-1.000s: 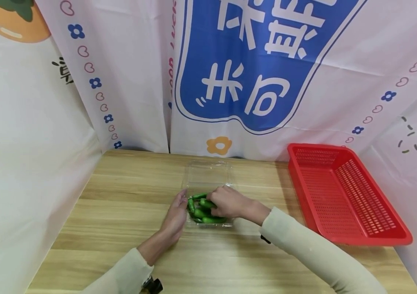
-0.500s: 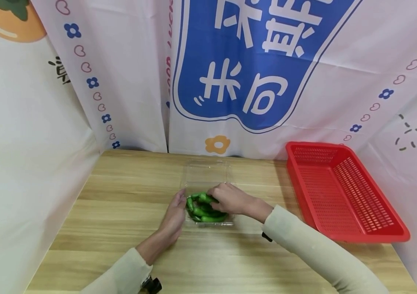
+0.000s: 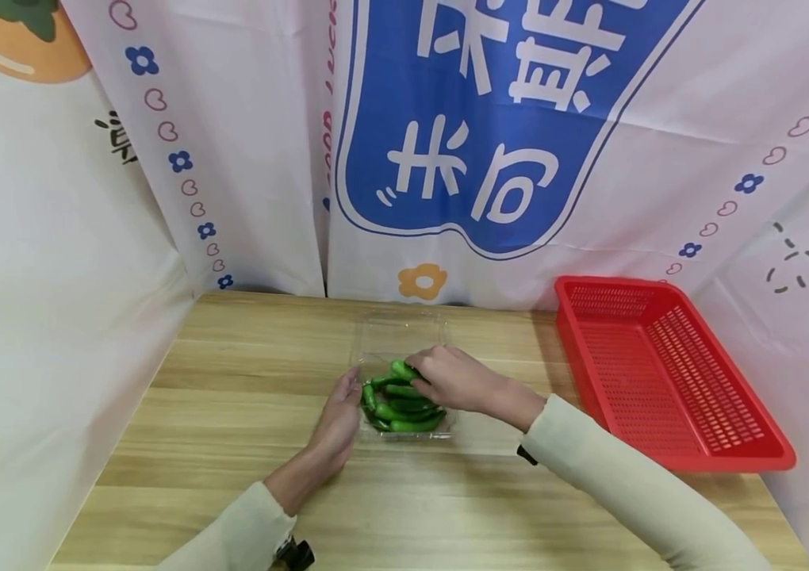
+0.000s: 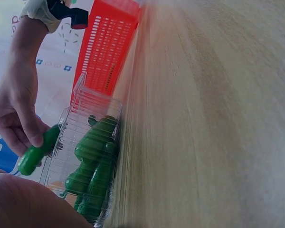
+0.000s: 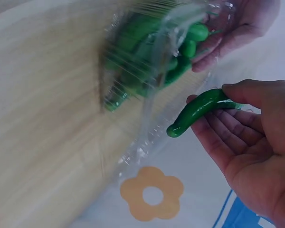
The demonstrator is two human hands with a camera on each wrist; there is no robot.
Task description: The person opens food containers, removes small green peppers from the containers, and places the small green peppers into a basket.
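My right hand (image 3: 450, 379) pinches a curved green chili pepper (image 5: 199, 110) between thumb and fingers. In the left wrist view this pepper is above the rim of a clear plastic clamshell box (image 4: 92, 97). Several more green chili peppers (image 3: 412, 415) lie inside the box, heaped toward its near side. Its transparent lid (image 3: 404, 329) is folded back toward the wall. My left hand (image 3: 336, 424) rests along the box's left side, fingers fairly straight against the wall. Part of that hand shows large at the lower left of the left wrist view, hiding the box's near end.
A red perforated plastic basket (image 3: 661, 381) stands on the right of the wooden table (image 3: 247, 381), its floor bare. White printed cloth (image 3: 262, 143) walls in the table at the back and both sides.
My right hand has lifted a chili pepper up from the pile, moving slightly away from me. More of the peppers beneath now show. My left hand stays at the box.
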